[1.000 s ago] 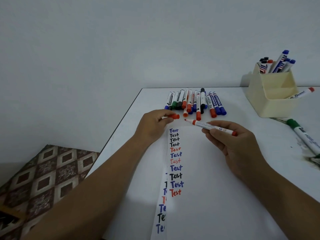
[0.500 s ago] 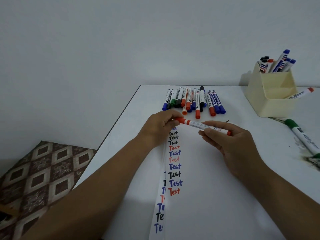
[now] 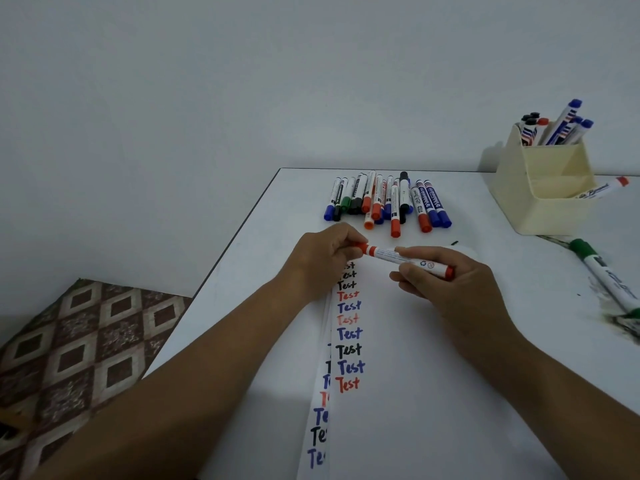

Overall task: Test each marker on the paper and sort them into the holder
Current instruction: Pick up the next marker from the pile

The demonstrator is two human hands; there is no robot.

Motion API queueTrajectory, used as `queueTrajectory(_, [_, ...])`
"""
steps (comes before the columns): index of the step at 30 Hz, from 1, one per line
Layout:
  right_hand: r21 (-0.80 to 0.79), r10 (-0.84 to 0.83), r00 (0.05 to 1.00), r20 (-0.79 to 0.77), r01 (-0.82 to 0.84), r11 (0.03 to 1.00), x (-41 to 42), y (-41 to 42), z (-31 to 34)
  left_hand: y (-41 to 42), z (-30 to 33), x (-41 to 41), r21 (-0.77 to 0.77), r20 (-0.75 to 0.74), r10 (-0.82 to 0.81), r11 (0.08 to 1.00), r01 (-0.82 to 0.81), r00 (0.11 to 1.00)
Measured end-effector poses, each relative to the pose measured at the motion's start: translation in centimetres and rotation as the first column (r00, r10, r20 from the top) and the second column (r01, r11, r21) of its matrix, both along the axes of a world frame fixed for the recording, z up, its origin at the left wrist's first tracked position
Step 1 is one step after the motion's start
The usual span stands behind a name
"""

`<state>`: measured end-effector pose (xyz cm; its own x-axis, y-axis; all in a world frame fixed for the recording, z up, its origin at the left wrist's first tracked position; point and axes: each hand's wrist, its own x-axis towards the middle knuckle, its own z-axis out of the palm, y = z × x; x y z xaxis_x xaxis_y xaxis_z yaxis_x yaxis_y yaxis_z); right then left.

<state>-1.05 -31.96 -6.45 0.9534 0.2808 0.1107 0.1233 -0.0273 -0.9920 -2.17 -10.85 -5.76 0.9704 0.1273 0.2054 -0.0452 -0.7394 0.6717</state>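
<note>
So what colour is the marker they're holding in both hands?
Red: the marker has a white barrel with red cap and end, clearest in the head view.

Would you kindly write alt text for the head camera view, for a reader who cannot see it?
Two hands hold a red marker over paper with "Test" written in a column: the left hand grips the cap end, the right hand the barrel. Beyond lie a row of markers and a cream holder with markers in it.

A capped red marker (image 3: 405,258) is held level above the paper (image 3: 398,358), the cream holder (image 3: 543,188) well apart.
</note>
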Motion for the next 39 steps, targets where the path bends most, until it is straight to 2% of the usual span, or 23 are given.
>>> queueTrajectory(2, [0.011,-0.005,1.0,-0.008,0.005,1.0,0.1,0.0,0.0,0.0,0.5,0.0,0.075,0.02,0.004,0.997,-0.006,1.0])
queueTrajectory(5, [0.123,-0.031,0.995,-0.095,0.043,0.991,0.5,-0.3,0.2,1.0,0.3,0.2,0.366,0.07,-0.019,0.931,-0.008,0.997])
queueTrajectory(6, [0.186,-0.043,0.988,-0.148,0.07,0.98,0.7,-0.4,0.2,1.5,-0.1,0.3,0.447,0.035,-0.017,0.895,-0.001,0.999])
queueTrajectory(9, [0.343,-0.054,0.955,-0.293,0.158,0.926,1.0,-0.6,0.4,2.4,-1.3,0.6,0.611,-0.212,0.047,0.786,0.095,0.976])
queueTrajectory(12, [0.355,-0.079,0.945,-0.319,0.196,0.914,1.1,-0.6,0.5,2.3,-1.8,1.1,0.653,-0.321,0.062,0.737,0.173,0.945])
queueTrajectory(17, [0.371,-0.075,0.95,-0.304,0.191,0.909,1.0,-0.8,1.2,2.6,-2.0,1.2,0.619,-0.359,0.042,0.759,0.204,0.933])
queueTrajectory(22, [0.286,-0.169,0.965,-0.199,0.222,0.932,3.8,-1.8,3.8,2.9,-2.4,1.3,0.608,-0.329,0.02,0.769,0.196,0.944])
queueTrajectory(24, [0.205,-0.233,0.971,-0.058,0.24,0.949,6.0,-3.0,5.8,2.9,-2.4,1.2,0.611,-0.332,0.012,0.764,0.206,0.943])
queueTrajectory(25, [0.13,-0.267,0.963,0.042,0.259,0.957,7.2,-3.8,6.8,3.0,-2.4,1.2,0.658,-0.332,0.0,0.716,0.232,0.943])
queueTrajectory(27, [-0.008,-0.303,0.924,0.233,0.313,0.95,9.5,-5.9,8.8,3.2,-2.4,1.1,0.803,-0.301,-0.047,0.526,0.28,0.952])
queueTrajectory(29, [-0.103,-0.324,0.87,0.372,0.386,0.917,11.5,-8.0,10.8,3.5,-2.6,1.0,0.851,-0.277,-0.077,0.444,0.281,0.958])
queueTrajectory(32, [-0.177,-0.368,0.779,0.508,0.512,0.841,14.1,-10.8,12.9,3.1,-2.4,1.1,0.838,-0.282,-0.069,0.467,0.281,0.957])
queueTrajectory(36, [-0.227,-0.376,0.737,0.562,0.575,0.786,16.5,-12.9,13.7,2.8,-2.1,1.2,0.776,-0.278,-0.013,0.587,0.232,0.96])
queueTrajectory(38, [-0.252,-0.366,0.733,0.574,0.583,0.773,17.5,-13.4,13.6,3.1,-2.5,1.1,0.793,-0.215,-0.052,0.573,0.205,0.975])
queueTrajectory(39, [-0.263,-0.357,0.731,0.581,0.584,0.768,17.8,-13.5,13.6,3.3,-2.7,1.1,0.827,-0.147,-0.102,0.534,0.179,0.984])
